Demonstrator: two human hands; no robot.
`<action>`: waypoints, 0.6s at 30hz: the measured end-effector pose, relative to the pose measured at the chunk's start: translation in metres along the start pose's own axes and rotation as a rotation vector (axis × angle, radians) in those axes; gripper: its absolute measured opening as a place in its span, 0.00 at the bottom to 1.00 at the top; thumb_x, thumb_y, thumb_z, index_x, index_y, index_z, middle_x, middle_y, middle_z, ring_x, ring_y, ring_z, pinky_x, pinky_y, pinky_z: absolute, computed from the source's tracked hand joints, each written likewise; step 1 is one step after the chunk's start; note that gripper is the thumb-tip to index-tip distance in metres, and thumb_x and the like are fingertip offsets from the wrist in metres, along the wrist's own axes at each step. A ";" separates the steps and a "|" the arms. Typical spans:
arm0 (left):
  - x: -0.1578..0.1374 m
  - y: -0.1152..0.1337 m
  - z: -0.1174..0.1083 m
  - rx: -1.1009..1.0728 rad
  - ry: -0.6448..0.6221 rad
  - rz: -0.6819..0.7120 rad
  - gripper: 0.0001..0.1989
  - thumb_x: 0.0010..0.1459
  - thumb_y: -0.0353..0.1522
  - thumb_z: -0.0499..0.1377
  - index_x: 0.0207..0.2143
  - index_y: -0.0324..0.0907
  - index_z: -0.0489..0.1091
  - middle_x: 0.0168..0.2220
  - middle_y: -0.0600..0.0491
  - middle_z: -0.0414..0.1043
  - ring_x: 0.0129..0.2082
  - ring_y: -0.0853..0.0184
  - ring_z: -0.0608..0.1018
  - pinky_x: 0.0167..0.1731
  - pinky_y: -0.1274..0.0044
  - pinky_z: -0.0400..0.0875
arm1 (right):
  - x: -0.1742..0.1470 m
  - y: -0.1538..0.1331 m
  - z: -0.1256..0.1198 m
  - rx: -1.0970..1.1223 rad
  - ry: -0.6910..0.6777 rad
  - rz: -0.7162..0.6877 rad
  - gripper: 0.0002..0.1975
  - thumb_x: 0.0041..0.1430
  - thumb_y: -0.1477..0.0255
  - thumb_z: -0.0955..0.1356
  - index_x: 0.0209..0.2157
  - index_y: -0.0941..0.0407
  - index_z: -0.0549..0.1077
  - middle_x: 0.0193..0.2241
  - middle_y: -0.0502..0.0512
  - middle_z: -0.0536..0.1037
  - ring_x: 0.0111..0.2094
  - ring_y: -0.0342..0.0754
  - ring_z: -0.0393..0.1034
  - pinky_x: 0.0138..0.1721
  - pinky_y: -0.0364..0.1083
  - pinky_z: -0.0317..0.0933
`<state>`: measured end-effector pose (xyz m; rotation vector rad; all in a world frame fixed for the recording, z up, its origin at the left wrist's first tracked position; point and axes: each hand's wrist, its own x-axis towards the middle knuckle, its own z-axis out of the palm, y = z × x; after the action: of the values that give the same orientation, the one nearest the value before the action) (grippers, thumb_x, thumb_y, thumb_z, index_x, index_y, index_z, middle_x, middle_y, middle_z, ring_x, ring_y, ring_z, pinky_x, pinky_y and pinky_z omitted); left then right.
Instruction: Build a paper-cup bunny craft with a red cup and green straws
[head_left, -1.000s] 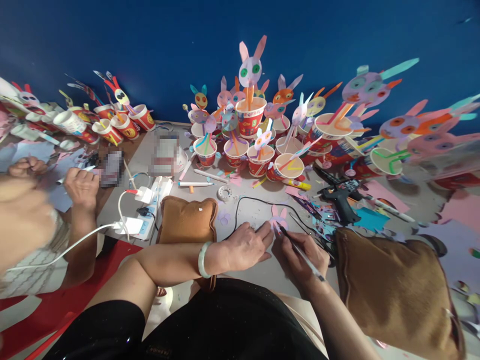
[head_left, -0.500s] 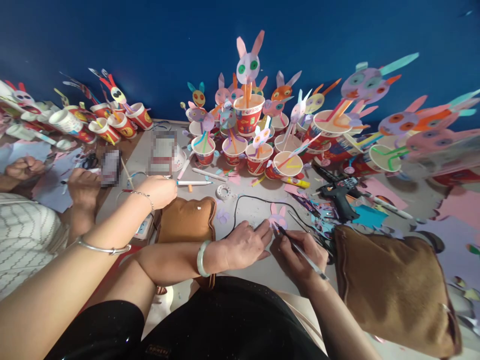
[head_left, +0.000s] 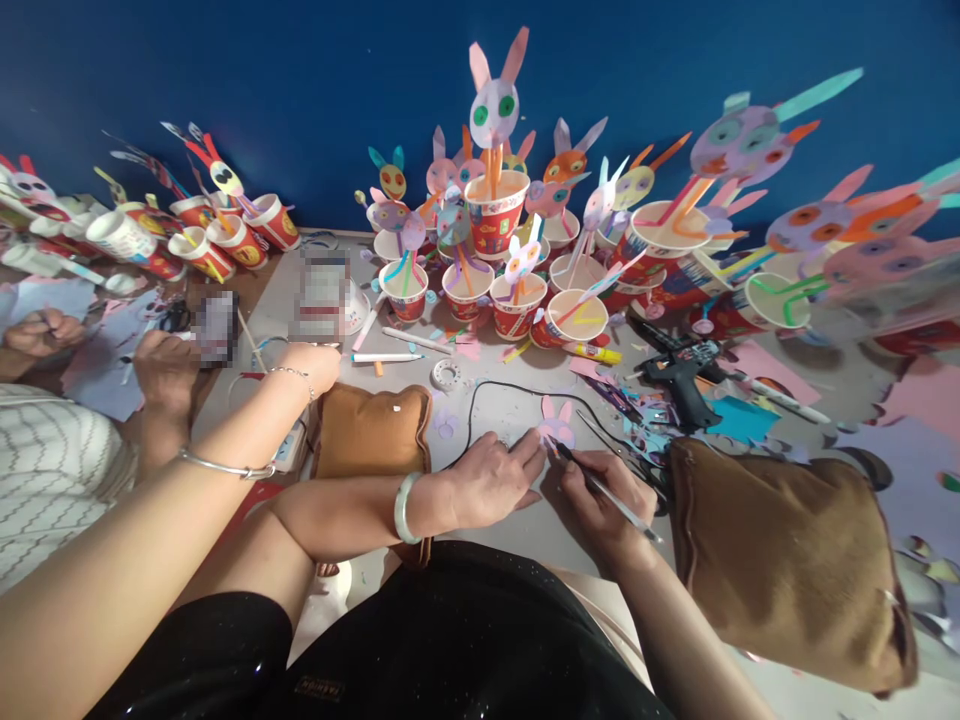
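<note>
Left of the black glue gun [head_left: 686,392], a paper rabbit head [head_left: 561,432] lies with ears and long axis pointing forward, at the fingertips of the left hand [head_left: 487,482], whose fingers stretch out. The right hand [head_left: 626,484] grips a pen [head_left: 621,507] slanting forward-left, tip at the head.

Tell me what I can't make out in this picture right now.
All in the head view:
Part of the paper rabbit face: covered by the left hand.
Marks at the tip of the pen: too small.
Most of the power strip: behind a co-worker's forearm.
What the pixelated item is: masked by pixelation.
The far side of the lavender paper: cut off by the right edge.
</note>
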<state>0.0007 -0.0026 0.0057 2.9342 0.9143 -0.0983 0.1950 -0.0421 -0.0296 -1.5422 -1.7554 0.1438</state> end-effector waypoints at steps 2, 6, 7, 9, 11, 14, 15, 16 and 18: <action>0.000 0.000 -0.001 0.006 -0.003 0.000 0.28 0.70 0.44 0.50 0.64 0.36 0.60 0.68 0.36 0.56 0.35 0.66 0.78 0.39 0.69 0.67 | 0.000 0.000 0.000 0.011 0.000 -0.007 0.06 0.62 0.67 0.68 0.34 0.54 0.75 0.27 0.54 0.80 0.24 0.46 0.74 0.27 0.44 0.68; 0.000 0.000 -0.001 0.005 0.005 -0.007 0.28 0.70 0.44 0.49 0.64 0.36 0.60 0.67 0.36 0.57 0.35 0.67 0.78 0.38 0.70 0.67 | 0.001 -0.001 0.000 0.075 -0.033 0.021 0.06 0.61 0.68 0.68 0.36 0.55 0.76 0.28 0.54 0.80 0.26 0.46 0.75 0.29 0.44 0.69; 0.000 0.000 0.000 0.003 0.011 -0.007 0.28 0.70 0.44 0.50 0.64 0.35 0.60 0.67 0.36 0.57 0.34 0.67 0.78 0.38 0.70 0.67 | 0.001 -0.001 0.000 0.083 -0.045 0.025 0.06 0.62 0.68 0.69 0.36 0.55 0.76 0.28 0.54 0.80 0.26 0.46 0.75 0.29 0.44 0.69; 0.000 0.000 0.000 0.001 0.020 -0.004 0.28 0.69 0.44 0.50 0.64 0.35 0.60 0.66 0.36 0.58 0.35 0.67 0.78 0.38 0.70 0.67 | 0.001 0.000 0.000 0.076 -0.063 0.034 0.06 0.62 0.67 0.68 0.36 0.55 0.76 0.28 0.54 0.80 0.26 0.46 0.75 0.29 0.44 0.70; 0.000 0.000 0.000 0.002 0.017 -0.004 0.28 0.69 0.44 0.50 0.64 0.35 0.60 0.67 0.35 0.57 0.35 0.66 0.78 0.39 0.70 0.67 | 0.001 0.001 0.000 0.060 -0.079 0.039 0.07 0.63 0.67 0.68 0.36 0.55 0.75 0.28 0.54 0.81 0.26 0.46 0.75 0.30 0.44 0.70; 0.000 0.000 0.000 0.010 0.008 -0.003 0.28 0.70 0.44 0.50 0.64 0.35 0.60 0.67 0.35 0.57 0.36 0.66 0.78 0.39 0.70 0.67 | 0.001 0.001 0.001 0.060 -0.086 0.021 0.07 0.63 0.67 0.67 0.36 0.55 0.75 0.29 0.54 0.81 0.26 0.46 0.76 0.30 0.44 0.70; 0.000 0.000 0.000 0.011 0.010 -0.002 0.28 0.70 0.44 0.50 0.64 0.35 0.60 0.67 0.35 0.57 0.36 0.66 0.78 0.39 0.70 0.67 | 0.002 0.001 0.001 0.066 -0.085 0.012 0.06 0.63 0.67 0.67 0.36 0.55 0.75 0.29 0.54 0.81 0.26 0.46 0.76 0.30 0.44 0.71; 0.000 0.000 0.000 0.011 0.012 -0.001 0.28 0.69 0.44 0.50 0.64 0.35 0.60 0.66 0.35 0.57 0.36 0.66 0.78 0.39 0.70 0.67 | 0.002 0.001 0.001 0.068 -0.085 0.008 0.06 0.63 0.67 0.68 0.36 0.55 0.74 0.29 0.54 0.81 0.26 0.46 0.76 0.30 0.44 0.71; 0.000 0.000 0.000 0.010 0.009 -0.001 0.29 0.69 0.45 0.51 0.64 0.36 0.60 0.66 0.35 0.57 0.36 0.66 0.78 0.39 0.70 0.67 | 0.002 0.000 0.001 0.070 -0.089 0.010 0.06 0.63 0.67 0.68 0.36 0.54 0.74 0.28 0.54 0.81 0.26 0.46 0.76 0.30 0.44 0.71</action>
<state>0.0007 -0.0029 0.0061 2.9454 0.9199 -0.0901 0.1949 -0.0399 -0.0295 -1.5149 -1.7929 0.2799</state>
